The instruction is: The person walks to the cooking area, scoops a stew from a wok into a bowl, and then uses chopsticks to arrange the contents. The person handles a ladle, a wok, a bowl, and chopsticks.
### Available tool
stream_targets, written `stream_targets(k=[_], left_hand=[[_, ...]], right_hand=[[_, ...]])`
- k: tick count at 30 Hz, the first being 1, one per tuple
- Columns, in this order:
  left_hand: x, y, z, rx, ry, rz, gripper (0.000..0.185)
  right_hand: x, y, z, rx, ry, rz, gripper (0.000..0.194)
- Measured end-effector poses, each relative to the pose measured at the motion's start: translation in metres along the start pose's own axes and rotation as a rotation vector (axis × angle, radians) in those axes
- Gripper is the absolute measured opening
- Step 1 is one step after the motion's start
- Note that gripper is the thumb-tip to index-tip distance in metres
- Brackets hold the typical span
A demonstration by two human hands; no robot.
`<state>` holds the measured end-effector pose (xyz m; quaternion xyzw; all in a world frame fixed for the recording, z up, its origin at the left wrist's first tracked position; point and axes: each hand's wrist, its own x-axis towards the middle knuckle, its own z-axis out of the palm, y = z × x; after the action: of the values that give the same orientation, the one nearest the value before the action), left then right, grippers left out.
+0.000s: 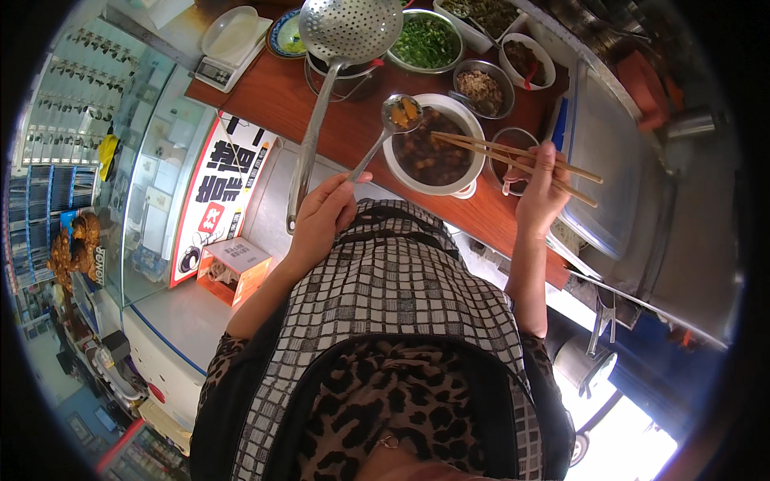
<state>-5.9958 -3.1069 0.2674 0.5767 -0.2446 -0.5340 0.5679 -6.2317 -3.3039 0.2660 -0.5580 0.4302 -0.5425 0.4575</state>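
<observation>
My left hand [329, 209] grips the handle of a metal spoon [384, 131]. Orange chunks [404, 113] in dark liquid fill the spoon's bowl, which hangs over the left rim of a white pot [394, 165]. Dark brown stew with small chunks [436, 157] fills this pot. A pair of wooden chopsticks [502, 152] lies between the fingers of my right hand [541, 189]. Their tips reach over the stew, a little apart; whether they touch it I cannot tell. Behind my right fingers stands a small metal bowl [513, 137], partly hidden.
A large perforated skimmer [351, 30] rests across a metal container [344, 87], its handle jutting past the counter edge. Behind are bowls of chopped green onion [426, 42], minced topping [479, 90] and dark pickles [522, 60]. A kitchen scale [231, 57] stands left, a lidded plastic bin [601, 156] right.
</observation>
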Motion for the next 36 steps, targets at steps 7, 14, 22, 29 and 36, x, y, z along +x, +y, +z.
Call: stream_targets(k=[7, 14, 22, 29, 36], left_hand=[[0.004, -0.003, 0.003, -0.006, -0.028, 0.005, 0.033], [0.002, -0.003, 0.001, -0.019, -0.020, 0.021, 0.033], [0.003, -0.008, 0.005, 0.061, -0.040, 0.009, 0.035], [-0.001, -0.008, 0.008, 0.016, -0.016, -0.004, 0.033], [-0.004, -0.011, 0.006, -0.003, -0.010, -0.013, 0.033]], right_hand=[[-0.007, 0.019, 0.012, 0.067, -0.042, 0.043, 0.019], [-0.011, 0.018, -0.012, 0.119, 0.216, 0.149, 0.031], [-0.028, -0.009, -0.020, 0.074, 0.148, -0.049, 0.025], [-0.039, 0.026, 0.015, -0.016, 0.002, -0.111, 0.022], [-0.030, 0.017, -0.019, 0.265, 0.329, 0.080, 0.032]])
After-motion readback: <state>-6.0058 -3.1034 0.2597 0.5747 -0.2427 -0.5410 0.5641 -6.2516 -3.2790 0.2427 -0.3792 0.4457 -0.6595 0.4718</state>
